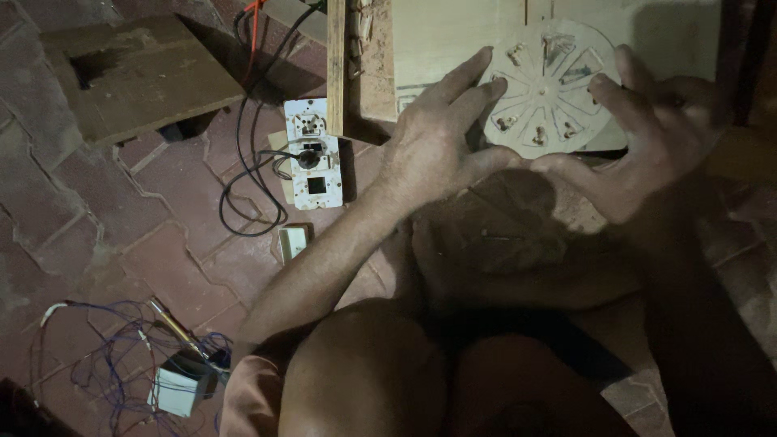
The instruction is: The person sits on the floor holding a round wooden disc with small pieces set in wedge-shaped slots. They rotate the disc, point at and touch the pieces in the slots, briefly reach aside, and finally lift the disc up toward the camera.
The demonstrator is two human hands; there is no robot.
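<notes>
Nearest the camera, the person's bare knees fill the bottom of the view. To their left on the brick floor (162,235) lies a tangle of thin blue wires (105,356) around a small pale box (180,390).

Above the knees, both hands hold a round wooden disc (544,81) between them. The left hand (433,146) has its fingers spread, fingertips laid on the disc's left rim and thumb curled under its lower edge. The right hand (647,137) clasps the right rim the same way, fingers loosely bent over the top face, thumb reaching in beneath. Neither hand is clenched; each is partly open, pinching the edge. The disc is cut with wedge-shaped slots like spokes, and small pale pieces sit in several slots.

Left of the left forearm, a white socket plate (314,154) lies flat, with a black cable (251,178) looping from it. A small white block (293,240) rests just below it.

Farther off, a light wooden board (453,40) lies behind the disc, with a narrow wooden strip (336,65) along its left. At the far left lies a brown slab with a square hole (137,73).
</notes>
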